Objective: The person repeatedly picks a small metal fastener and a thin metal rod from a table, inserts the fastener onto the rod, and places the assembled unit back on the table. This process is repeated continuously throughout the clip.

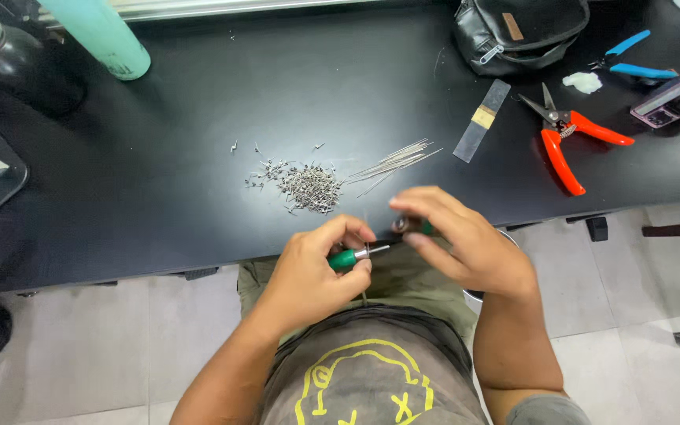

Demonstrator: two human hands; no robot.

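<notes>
At the near edge of the black table (159, 205): green-handled tool (345, 258) gripped in left hand (312, 275), metal tip toward right hand (458, 236).

Left fingers clamped on green handle; right fingers pinched on a small metal piece (400, 225) just beside tool tip. Just beyond hands: pile of small metal bits (304, 185), bundle of thin wires (391, 165). Well apart at right: orange-handled snips (564, 142).

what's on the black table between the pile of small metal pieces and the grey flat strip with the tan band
A fanned bundle of thin metal wires lies between the pile of small metal pieces and the grey flat strip, shown in the head view.
</notes>
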